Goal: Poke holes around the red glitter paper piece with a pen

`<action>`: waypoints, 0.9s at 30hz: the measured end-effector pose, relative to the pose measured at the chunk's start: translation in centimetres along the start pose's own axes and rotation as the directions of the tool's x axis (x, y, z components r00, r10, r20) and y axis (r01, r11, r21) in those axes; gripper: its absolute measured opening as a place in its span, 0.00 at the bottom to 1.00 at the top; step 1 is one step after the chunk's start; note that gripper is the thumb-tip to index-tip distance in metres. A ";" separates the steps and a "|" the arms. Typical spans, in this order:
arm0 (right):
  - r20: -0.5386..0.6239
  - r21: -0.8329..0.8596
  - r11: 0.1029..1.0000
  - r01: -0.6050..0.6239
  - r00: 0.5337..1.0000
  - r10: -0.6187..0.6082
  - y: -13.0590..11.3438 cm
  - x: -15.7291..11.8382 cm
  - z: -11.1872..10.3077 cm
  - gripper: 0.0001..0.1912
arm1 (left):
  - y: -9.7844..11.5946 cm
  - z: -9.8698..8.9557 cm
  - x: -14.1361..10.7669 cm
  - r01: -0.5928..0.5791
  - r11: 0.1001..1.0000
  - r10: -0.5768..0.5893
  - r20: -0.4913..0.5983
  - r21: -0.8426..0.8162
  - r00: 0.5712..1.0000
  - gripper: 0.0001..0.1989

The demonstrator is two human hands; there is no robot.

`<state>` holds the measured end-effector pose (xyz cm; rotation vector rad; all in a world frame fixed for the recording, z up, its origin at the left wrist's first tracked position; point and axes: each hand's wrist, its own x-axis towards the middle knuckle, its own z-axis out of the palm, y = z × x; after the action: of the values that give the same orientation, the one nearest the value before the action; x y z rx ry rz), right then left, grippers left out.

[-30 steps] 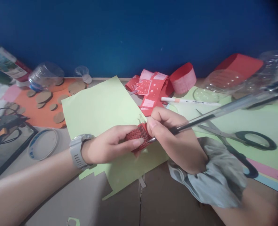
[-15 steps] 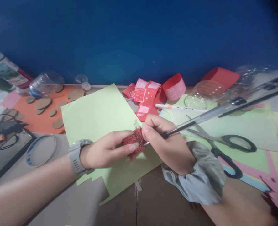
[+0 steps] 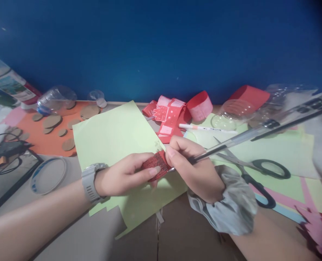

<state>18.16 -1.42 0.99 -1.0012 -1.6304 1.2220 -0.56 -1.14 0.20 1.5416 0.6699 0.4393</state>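
Observation:
A small red piece with a dark woven pattern point(image 3: 157, 167) is pinched between the thumb and fingers of my left hand point(image 3: 128, 173). My right hand point(image 3: 189, 165) grips a clear-barrelled ballpoint pen point(image 3: 228, 141), its cap on the back end and its metal tip close to the right edge of the red piece. The right fingertips also meet that edge; whether they grip it too I cannot tell. Below both hands lies a light green paper sheet point(image 3: 109, 134) with a stepped cut along its lower edge.
Scissors point(image 3: 239, 163) lie open on coloured papers at the right. Behind my hands are red and pink paper strips point(image 3: 171, 116) and a white marker point(image 3: 204, 127). At left are cardboard discs point(image 3: 52, 121) on orange paper point(image 3: 38, 141), a tape roll point(image 3: 48, 175) and a glue gun point(image 3: 5, 156).
The whole view has shifted slightly, with the background things lower in the picture. Both hands keep the same hold on the red piece and the pen.

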 end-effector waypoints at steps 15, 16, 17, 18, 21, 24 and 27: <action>0.020 -0.014 0.999 -0.045 0.999 0.045 0.0 -0.2 0.1 0.15 | 0.2 0.0 0.1 0.008 1.000 -0.008 -0.001 -0.022 1.000 0.11; 0.019 -0.017 0.999 -0.046 0.999 0.046 0.0 -0.2 0.1 0.15 | 0.2 0.0 0.1 0.006 1.000 -0.006 0.000 -0.016 1.000 0.11; 0.020 -0.019 0.999 -0.047 0.999 0.047 0.0 -0.2 0.1 0.15 | 0.2 0.0 0.1 0.005 1.000 -0.005 0.001 -0.010 1.000 0.11; 0.021 -0.019 0.999 -0.047 0.999 0.047 0.0 -0.2 0.1 0.15 | 0.3 0.0 0.1 0.003 1.000 -0.003 0.002 -0.004 1.000 0.11; 0.028 -0.020 0.999 -0.044 0.999 0.045 0.1 -0.2 0.1 0.15 | 0.3 0.1 0.1 0.002 1.000 -0.002 0.001 -0.004 1.000 0.11; 0.023 -0.013 0.999 -0.037 0.999 0.037 0.1 -0.1 0.1 0.15 | 0.3 0.1 0.1 0.000 1.000 0.000 0.004 -0.012 1.000 0.11; 0.019 -0.007 0.999 -0.042 0.999 0.042 0.0 -0.1 0.1 0.16 | 0.3 0.0 0.1 -0.007 1.000 0.007 0.007 -0.007 1.000 0.11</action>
<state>18.09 -1.50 0.96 -1.0351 -1.6362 1.2581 -0.40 -1.07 0.47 1.5382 0.6574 0.4409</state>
